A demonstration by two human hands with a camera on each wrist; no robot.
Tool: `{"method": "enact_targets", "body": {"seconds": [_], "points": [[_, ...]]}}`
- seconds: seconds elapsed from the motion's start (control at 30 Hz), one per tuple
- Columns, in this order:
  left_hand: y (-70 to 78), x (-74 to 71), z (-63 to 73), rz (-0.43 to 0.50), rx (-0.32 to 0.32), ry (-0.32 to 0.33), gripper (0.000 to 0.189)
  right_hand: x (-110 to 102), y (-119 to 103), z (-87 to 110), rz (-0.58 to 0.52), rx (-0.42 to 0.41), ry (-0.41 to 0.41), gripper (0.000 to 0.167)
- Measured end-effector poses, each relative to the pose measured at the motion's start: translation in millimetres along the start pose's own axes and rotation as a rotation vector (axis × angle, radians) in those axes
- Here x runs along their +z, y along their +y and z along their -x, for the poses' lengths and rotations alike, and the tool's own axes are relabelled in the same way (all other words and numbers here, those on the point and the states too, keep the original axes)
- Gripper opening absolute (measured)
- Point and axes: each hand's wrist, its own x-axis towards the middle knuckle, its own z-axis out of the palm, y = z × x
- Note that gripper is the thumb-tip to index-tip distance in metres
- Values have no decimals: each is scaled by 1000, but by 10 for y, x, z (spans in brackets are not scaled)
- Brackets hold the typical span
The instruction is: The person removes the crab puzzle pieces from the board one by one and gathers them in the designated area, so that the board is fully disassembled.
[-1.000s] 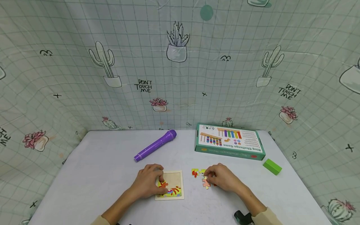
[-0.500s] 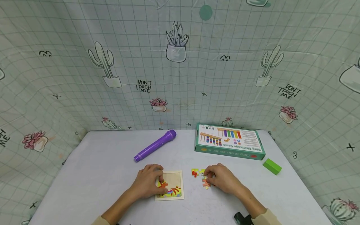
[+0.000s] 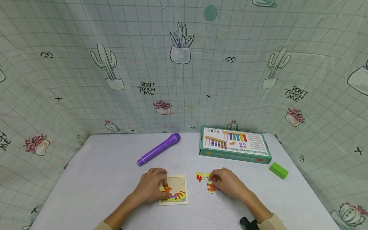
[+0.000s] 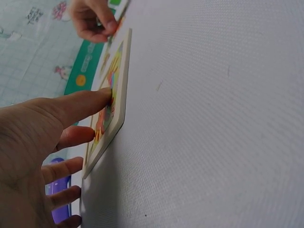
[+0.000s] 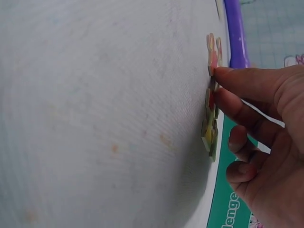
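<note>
A square wooden puzzle board (image 3: 177, 180) lies on the white table, with red, orange and yellow pieces (image 3: 180, 196) filling its near part. Over its left side, my left hand (image 3: 150, 186) steadies it: the thumb presses on the fitted pieces and the other fingers stretch toward the far edge. To the right, several loose jigsaw pieces lie together, among them a yellow-and-red piece (image 3: 199, 177) and an orange piece (image 3: 211, 187). My right hand (image 3: 228, 182) bends over this group, thumb and index fingertips close together at a puzzle piece (image 5: 211, 99), which the fingers partly hide.
Behind the board lies a purple toy microphone (image 3: 158, 149). A green game box (image 3: 235, 145) stands at the back right, with a green block (image 3: 278, 170) beside it. At the near edge, a dark object (image 3: 249, 223) pokes out beside the right sleeve.
A red bit seen under my right hand a second ago is out of sight now. The orange piece looks deeper in colour. Both hands hold nearly the same place.
</note>
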Motion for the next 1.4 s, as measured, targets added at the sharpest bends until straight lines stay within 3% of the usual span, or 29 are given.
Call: {"method": "enact_targets", "body": {"seconds": [0.4,0.63,0.9,1.13,1.4], "points": [[18,-49,-8,-29,-18,-47,35,-27,-77,-88,-9,-13,15,7],[-41,-105,-24,-32,33,-90,23,98,-305,-232,-19,-81,7,7],[-79,-134,-22,-8,79,-98,12,271,-595,-405,-48,-163,-52,10],[-90,-133,-20,12,93,-104,17,463,-810,-488,-60,-187,-180,20],[-102,-142,-23,-4,66,-101,26,593,-985,-499,9,-230,-236,32]]}}
